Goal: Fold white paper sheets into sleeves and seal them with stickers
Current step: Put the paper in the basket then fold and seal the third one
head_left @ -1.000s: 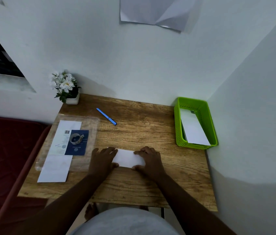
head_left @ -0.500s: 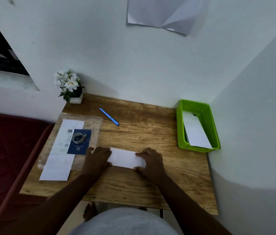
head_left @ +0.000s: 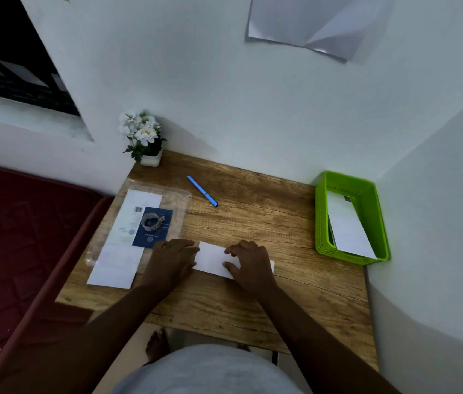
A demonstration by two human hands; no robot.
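A folded white paper sheet (head_left: 212,258) lies flat on the wooden table (head_left: 253,223) near its front middle. My left hand (head_left: 171,261) rests on its left end and covers that end. My right hand (head_left: 250,264) presses down on its right part, thumb and fingers spread over the paper; a white corner shows past the wrist. To the left, more white sheets (head_left: 116,265) lie in a clear plastic sleeve with a dark blue card and a sticker roll (head_left: 153,221) on top.
A green basket (head_left: 321,223) with a folded white sheet inside stands at the table's right edge by the wall. A blue pen (head_left: 202,191) lies at the back middle, a small flower pot (head_left: 150,160) at the back left corner. A dark red mattress lies left of the table.
Both hands stay on the folded paper. My left hand has slid slightly left along it, exposing more of the sheet between the hands; the camera has tilted a little.
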